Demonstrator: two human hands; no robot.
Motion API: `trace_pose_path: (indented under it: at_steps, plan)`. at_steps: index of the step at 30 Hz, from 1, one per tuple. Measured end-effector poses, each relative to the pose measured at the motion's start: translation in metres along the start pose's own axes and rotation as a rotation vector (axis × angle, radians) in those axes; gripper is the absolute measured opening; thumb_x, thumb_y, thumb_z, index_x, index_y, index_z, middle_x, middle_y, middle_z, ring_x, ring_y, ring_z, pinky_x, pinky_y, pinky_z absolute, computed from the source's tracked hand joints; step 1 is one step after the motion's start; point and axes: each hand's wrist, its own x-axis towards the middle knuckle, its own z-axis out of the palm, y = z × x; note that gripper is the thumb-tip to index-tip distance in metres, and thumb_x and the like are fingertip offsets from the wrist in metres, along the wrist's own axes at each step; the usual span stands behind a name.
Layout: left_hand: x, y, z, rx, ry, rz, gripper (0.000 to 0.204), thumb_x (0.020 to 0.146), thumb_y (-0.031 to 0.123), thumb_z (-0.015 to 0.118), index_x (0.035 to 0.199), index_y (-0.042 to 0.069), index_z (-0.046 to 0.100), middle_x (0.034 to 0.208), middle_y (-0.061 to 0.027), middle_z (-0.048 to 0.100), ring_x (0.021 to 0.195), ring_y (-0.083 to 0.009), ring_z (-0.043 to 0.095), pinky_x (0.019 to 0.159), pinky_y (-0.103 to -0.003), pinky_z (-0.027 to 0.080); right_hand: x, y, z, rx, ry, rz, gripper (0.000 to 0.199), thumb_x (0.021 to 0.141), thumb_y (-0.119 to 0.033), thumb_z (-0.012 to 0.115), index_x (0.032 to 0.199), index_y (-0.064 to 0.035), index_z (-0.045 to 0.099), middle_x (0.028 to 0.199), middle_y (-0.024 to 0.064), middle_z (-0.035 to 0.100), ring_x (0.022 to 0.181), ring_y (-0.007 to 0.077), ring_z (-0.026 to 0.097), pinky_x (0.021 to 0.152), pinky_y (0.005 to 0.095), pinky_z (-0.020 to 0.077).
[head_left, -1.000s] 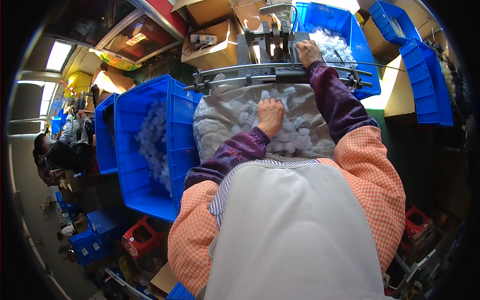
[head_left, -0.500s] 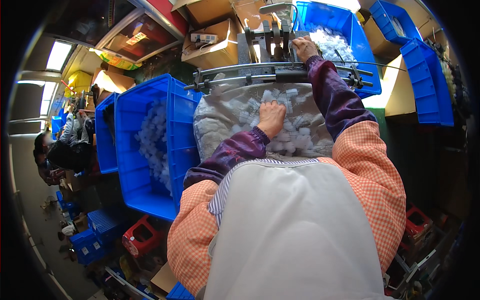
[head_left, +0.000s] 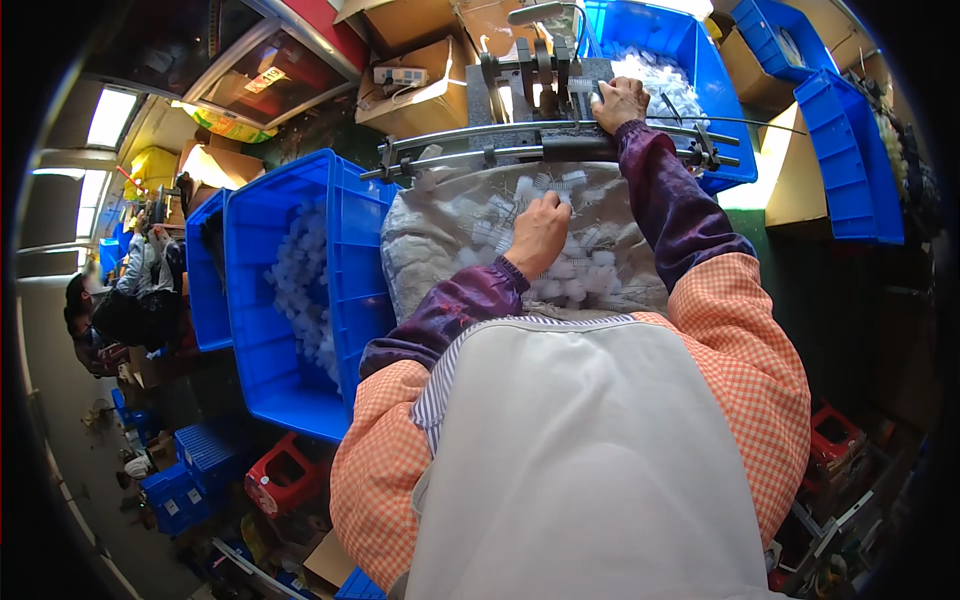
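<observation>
A grey cloth is spread across my lap below the machine, with many small whitish translucent plastic pieces on it, some with comb-like teeth. Over this pile my left hand is closed, thumb and fingers drawn together; what they pinch, if anything, is hidden. My right hand is at the right side of a small bench machine with dark upright brackets. Its fingers are curled down by the metal plate, and what is under them cannot be made out. A small toothed piece lies just left of those fingers.
Metal rails cross the machine's near side. A large blue bin with white pieces stands left; another blue bin with white pieces stands beyond my right hand. A cardboard box is behind. Another person sits far left.
My left hand has turned and its fingers have drawn together over the pile. My right hand has shifted slightly at the machine, and a toothed piece now shows left of it.
</observation>
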Motion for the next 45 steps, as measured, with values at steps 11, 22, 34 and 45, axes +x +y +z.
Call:
trace_pose_path:
  at_steps: [11,22,34,45]
  plan:
    - [0.002,0.019,-0.018,-0.288,0.062,0.111,0.021,0.073,-0.001,0.052,0.093,0.001,0.056,0.094,-0.0161,0.049,0.092,-0.0326,0.050,0.080,-0.037,0.043,0.000,-0.061,0.011,0.029,0.009,-0.069,0.029,0.080,-0.029,0.048,0.099,-0.0115,0.061,0.106,0.0089,0.052,0.109,0.0261,0.039,0.092,0.0452,0.0237]
    - [0.014,0.004,-0.026,-0.573,0.225,-0.030,0.010,0.077,0.000,0.058,0.087,0.001,0.058,0.087,-0.0123,0.058,0.069,-0.0242,0.059,0.060,-0.030,0.047,0.014,0.012,0.011,0.116,-0.054,-0.018,0.029,0.078,-0.023,0.049,0.103,-0.0129,0.059,0.110,0.0104,0.055,0.106,0.0256,0.050,0.087,0.0410,0.0343]
    - [0.039,0.018,-0.048,-0.502,0.347,0.053,0.006,0.079,0.003,0.059,0.085,0.003,0.058,0.085,-0.0122,0.058,0.073,-0.0298,0.059,0.061,-0.033,0.048,-0.004,0.046,-0.052,0.333,-0.115,-0.092,0.042,0.080,-0.015,0.055,0.119,-0.0021,0.049,0.094,0.0169,0.062,0.082,0.0283,0.063,0.071,0.0376,0.0487]
    - [0.032,0.010,-0.029,-0.083,0.124,0.030,0.018,0.076,0.002,0.056,0.094,0.001,0.057,0.095,-0.0131,0.056,0.079,-0.0268,0.059,0.067,-0.033,0.049,-0.020,0.019,-0.038,0.684,-0.268,-0.300,0.023,0.082,-0.014,0.055,0.102,-0.0043,0.059,0.092,0.0136,0.060,0.085,0.0259,0.058,0.076,0.0347,0.0445]
